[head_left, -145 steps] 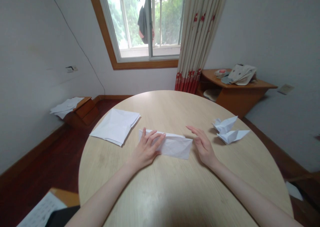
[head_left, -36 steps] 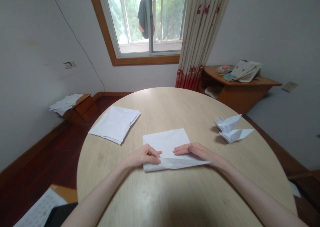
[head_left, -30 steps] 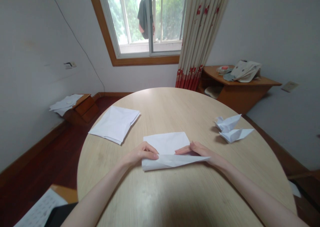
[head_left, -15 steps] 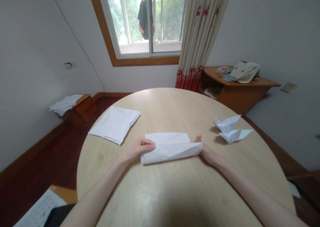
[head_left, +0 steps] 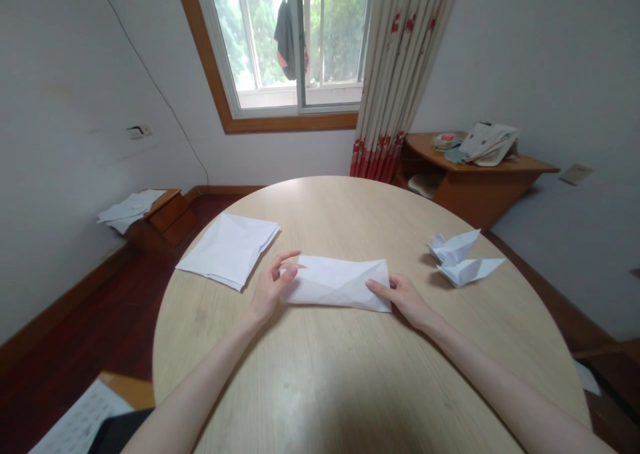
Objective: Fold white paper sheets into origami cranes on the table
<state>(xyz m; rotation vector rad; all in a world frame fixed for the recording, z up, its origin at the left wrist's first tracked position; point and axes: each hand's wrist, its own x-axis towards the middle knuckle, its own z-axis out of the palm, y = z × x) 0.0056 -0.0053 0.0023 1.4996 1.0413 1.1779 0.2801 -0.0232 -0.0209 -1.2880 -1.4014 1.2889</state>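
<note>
Presently, on my remote feed: folded paper (head_left: 335,284), one, white, lengthwise over the middle of the tabletop (head_left: 320,367), between both hands. Right hand (head_left: 407,301): pinching its right end, thumb on top. Left hand (head_left: 269,291): at its left end, thumb and fingers parted; whether they grip, I cannot tell. Risks, by my judgement: a crooked crease, should the layers slip under an uneven hold; a bent corner, should the right thumb press too hard. Surroundings: stack of paper (head_left: 227,247), near the left hand, its likeliest obstacle; paper birds (head_left: 467,273), two, beyond the right hand, apart from it.
</note>
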